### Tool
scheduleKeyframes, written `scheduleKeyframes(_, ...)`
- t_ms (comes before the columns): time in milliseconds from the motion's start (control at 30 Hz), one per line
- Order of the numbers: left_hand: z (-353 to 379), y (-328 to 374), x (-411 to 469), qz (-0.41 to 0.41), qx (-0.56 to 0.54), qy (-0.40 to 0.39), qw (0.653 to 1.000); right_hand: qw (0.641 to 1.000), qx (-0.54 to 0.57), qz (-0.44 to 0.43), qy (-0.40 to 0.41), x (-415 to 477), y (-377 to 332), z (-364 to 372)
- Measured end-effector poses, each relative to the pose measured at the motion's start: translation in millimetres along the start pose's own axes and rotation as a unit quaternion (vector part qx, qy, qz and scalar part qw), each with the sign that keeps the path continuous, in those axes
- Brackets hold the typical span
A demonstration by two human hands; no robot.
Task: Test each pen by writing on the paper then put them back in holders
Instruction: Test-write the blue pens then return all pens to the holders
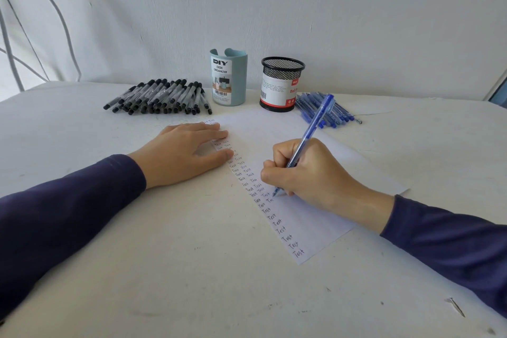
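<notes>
Our right hand (310, 173) is curled round a blue pen (310, 132), fingers pinching its barrel low down, and the heel of the hand rests on the paper (301, 217). The pen leans up toward the far edge of the tabletop (164, 269). Its tip touches the sheet at the foot of the second column of "Test" words. Our left hand (189, 151) lies flat, fingers straight and together, pressing the sheet's left edge near its far corner. Along the far edge stand a pale blue desk organizer (229, 77) and a black mesh holder (282, 84), with a heap of black pens (159, 96) to the left and a heap of blue pens (326, 111) to the right.
</notes>
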State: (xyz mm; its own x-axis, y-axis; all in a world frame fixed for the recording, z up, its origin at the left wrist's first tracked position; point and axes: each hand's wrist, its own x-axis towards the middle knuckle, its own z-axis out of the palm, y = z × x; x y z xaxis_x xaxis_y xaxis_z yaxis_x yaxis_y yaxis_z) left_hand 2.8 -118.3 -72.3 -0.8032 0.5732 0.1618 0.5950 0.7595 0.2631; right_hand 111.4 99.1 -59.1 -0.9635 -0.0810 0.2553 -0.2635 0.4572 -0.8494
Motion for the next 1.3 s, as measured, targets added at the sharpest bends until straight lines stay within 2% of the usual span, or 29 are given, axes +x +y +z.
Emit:
scheduleKeyframes(467, -2, 2, -2, -0.001, -0.006, -0.008, 1.000, 1.000, -0.012, 0.008, -0.012, 3, -2, 0)
scheduleKeyframes(600, -3, 3, -2, -0.001, 0.001, -0.011, 1.000, 0.996, 0.054, 0.062, -0.021, 8, -9, -8)
scheduleKeyframes(767, -1, 4, -3, -0.001, 0.014, -0.001, 1.000, 0.990, 0.076, 0.112, -0.028, 14, -14, -28)
scheduleKeyframes(867, 0, 4, -3, -0.009, 0.008, 0.003, 1.000, 0.987, 0.116, 0.112, -0.025, 16, -10, -39)
scheduleKeyframes(967, 0, 3, -3, -0.014, 0.005, 0.005, 1.000, 0.966, 0.230, 0.119, -0.020, 17, -10, -46)
scheduleKeyframes(1100, 2, 3, -2, -0.014, 0.010, 0.006, 1.000, 0.923, 0.354, 0.144, -0.053, 18, -14, -52)
scheduleKeyframes(1300, 3, 0, -1, -0.010, 0.014, 0.006, 1.000, 0.877, 0.445, 0.172, -0.058, 20, -15, -54)
